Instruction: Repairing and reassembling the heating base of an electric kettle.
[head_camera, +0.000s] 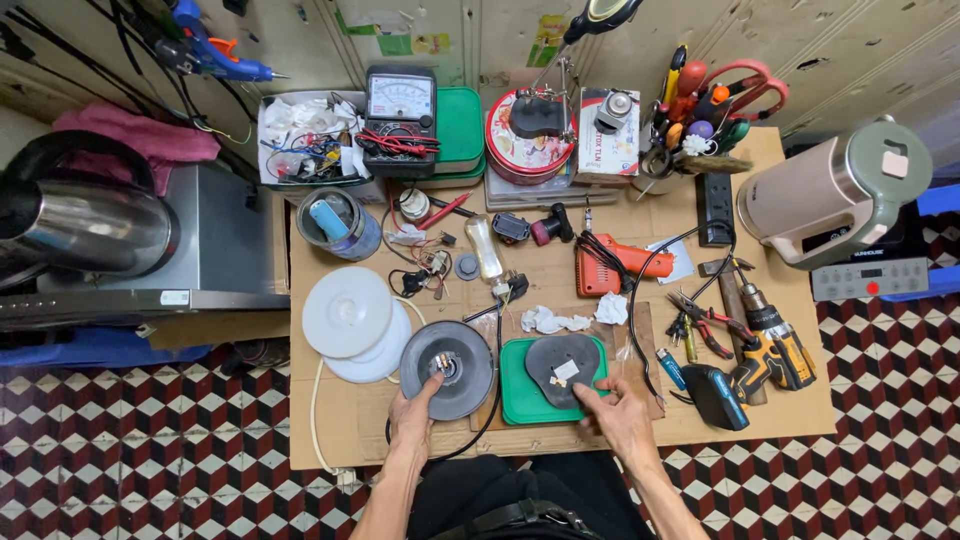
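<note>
A head camera looks steeply down onto the cluttered worktable (770, 420).

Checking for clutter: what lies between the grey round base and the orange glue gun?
In the head view, crumpled white tissue lies between the grey round base and the orange glue gun.

Small appliance-repair workshop. Indicators on the low cardboard-covered surface (760, 420) — an analog multimeter (400, 108), cordless drill (765, 345), pliers (705, 325), a pot of screwdrivers (690, 115), loose wiring and opened kettle bases (447, 368). Kettles (830, 195) stand alongside on a tiled floor (150, 450).
</note>
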